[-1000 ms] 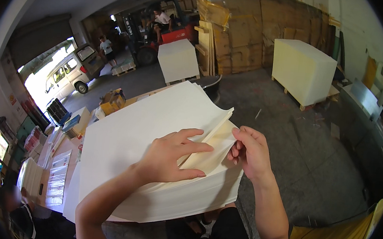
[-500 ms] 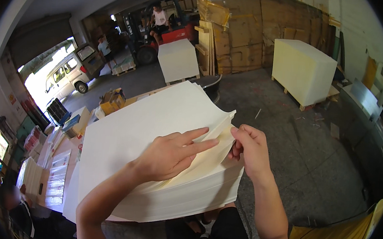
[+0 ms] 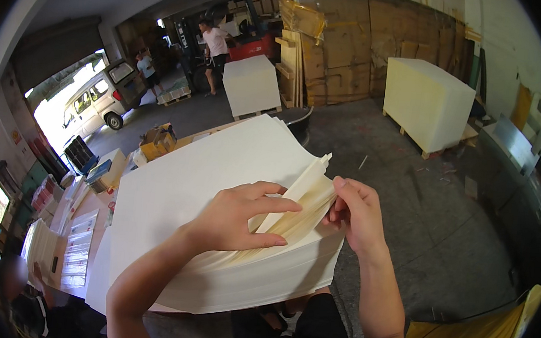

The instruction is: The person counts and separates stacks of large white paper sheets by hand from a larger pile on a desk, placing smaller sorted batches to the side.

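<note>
In front of me lies a large stack of white paper sheets (image 3: 187, 168), its near right corner lifted and fanned into many cream-coloured edges. Across its top rests my left hand (image 3: 234, 217), thumb and fingers spread apart beside the fanned sheets (image 3: 309, 204). Some upper sheets are bent back next to the fingertips of that hand. At the right corner my right hand (image 3: 360, 212) pinches the edge of the fanned sheets between thumb and curled fingers. How many sheets it grips cannot be made out.
Paper blocks on pallets (image 3: 427, 105) (image 3: 252, 87) stand beyond. Left along the bench are a cardboard box (image 3: 157, 143) and plastic-wrapped packs (image 3: 78, 255). A seated person (image 3: 22, 289) is at lower left. Farther off are a walking person (image 3: 215, 45), a red forklift (image 3: 250, 48) and a van (image 3: 93, 102).
My left thumb and fingers have spread apart, and the corner sheets have fanned wider. My right hand keeps its pinch. The person on the forklift now stands beside it.
</note>
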A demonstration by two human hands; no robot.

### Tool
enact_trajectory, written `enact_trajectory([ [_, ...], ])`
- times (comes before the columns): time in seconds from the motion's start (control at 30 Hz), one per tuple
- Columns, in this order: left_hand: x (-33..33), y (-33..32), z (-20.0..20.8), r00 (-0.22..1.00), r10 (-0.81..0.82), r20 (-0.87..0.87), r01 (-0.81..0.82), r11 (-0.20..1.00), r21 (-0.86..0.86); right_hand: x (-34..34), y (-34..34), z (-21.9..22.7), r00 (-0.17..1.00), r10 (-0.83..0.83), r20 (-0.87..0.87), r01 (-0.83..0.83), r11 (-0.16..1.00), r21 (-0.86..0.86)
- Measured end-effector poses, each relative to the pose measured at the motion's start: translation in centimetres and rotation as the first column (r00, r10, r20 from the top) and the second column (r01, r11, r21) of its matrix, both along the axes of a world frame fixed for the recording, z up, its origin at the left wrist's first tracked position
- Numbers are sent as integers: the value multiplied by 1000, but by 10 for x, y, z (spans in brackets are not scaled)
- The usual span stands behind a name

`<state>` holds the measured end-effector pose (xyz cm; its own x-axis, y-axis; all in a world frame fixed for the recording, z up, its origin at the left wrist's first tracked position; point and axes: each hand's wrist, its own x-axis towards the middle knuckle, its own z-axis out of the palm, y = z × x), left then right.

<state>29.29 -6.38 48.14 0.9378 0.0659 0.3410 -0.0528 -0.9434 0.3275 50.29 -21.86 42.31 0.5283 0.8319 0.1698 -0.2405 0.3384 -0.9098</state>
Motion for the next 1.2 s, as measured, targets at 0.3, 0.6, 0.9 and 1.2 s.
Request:
enact_trajectory([
  [0.3, 1, 2, -5, 999, 3, 45, -10, 989, 151, -1, 2, 7, 994, 53, -93, -51, 998, 23],
  [0.6, 1, -4, 3, 1000, 24, -12, -23, 999, 47, 0, 1, 6, 995, 57, -78, -54, 998, 35],
  [0.9, 2, -10, 5, 1000, 14, 25, -16, 996, 87, 1, 3, 5, 998, -20, 55, 20, 1000, -7],
  [1.2, 2, -11, 4, 1000, 28, 10, -28, 997, 68, 3, 2, 6, 992, 67, -107, -59, 995, 79],
])
